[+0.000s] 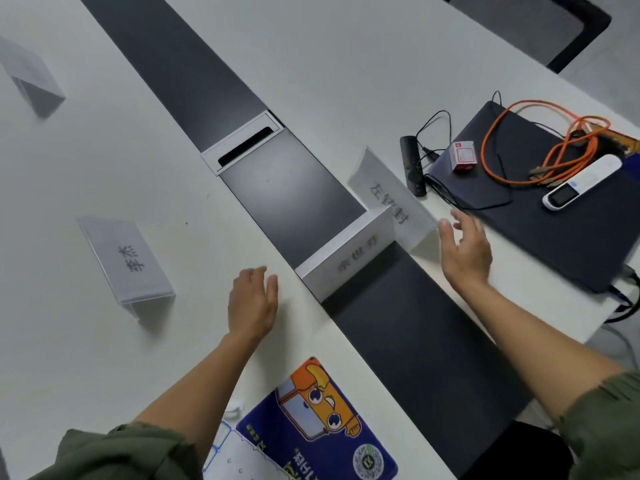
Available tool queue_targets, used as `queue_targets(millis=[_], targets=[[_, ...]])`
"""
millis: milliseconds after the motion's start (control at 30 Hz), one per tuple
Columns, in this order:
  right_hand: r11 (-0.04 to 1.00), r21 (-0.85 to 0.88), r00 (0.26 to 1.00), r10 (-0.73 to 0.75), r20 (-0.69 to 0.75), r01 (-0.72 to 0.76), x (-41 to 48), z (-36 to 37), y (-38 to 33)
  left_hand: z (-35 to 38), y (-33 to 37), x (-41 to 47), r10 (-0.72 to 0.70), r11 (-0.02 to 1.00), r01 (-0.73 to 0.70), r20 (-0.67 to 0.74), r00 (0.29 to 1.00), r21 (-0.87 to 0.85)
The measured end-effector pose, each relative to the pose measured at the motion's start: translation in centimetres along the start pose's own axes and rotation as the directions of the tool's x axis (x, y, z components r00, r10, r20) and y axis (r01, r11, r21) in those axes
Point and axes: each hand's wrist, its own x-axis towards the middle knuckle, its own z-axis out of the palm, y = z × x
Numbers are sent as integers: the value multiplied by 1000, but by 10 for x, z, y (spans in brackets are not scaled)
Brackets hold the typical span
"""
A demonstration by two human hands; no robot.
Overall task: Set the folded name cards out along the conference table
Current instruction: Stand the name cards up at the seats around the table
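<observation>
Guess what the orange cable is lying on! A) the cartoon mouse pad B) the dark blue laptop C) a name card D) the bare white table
B: the coiled orange cable rests on the closed dark blue laptop, beside a small red box and a white remote.

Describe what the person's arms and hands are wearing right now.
Both arms wear olive-green fabric sleeves pushed up near the elbows, so the forearms are bare. The left hand and right hand are bare: no gloves, and no rings, watch or wristbands are visible. The sleeve cloth looks wrinkled and loose.
</observation>
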Motion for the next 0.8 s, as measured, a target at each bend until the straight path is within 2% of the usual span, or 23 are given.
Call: queue_targets(millis=[100,167,267,367,800], targets=[[990,-118,984,-57,166,77,25,3,-35,19,-15,-16,29,973,-52,107,994,223],[961,-222,962,-107,253,165,39,9,-52,31,-19,-23,12,960,-52,146,989,274],[921,-299,952,-174,253,248,64,19,-74,42,-22,-25,-3,950,-39,133,991,309],[913,-312,949,-187,253,263,91,36,-94,50,-29,-24,11,948,-41,97,995,315],[929,-352,983,-57,177,117,149,75,-133,64,-38,-22,25,945,-44,62,998,323]])
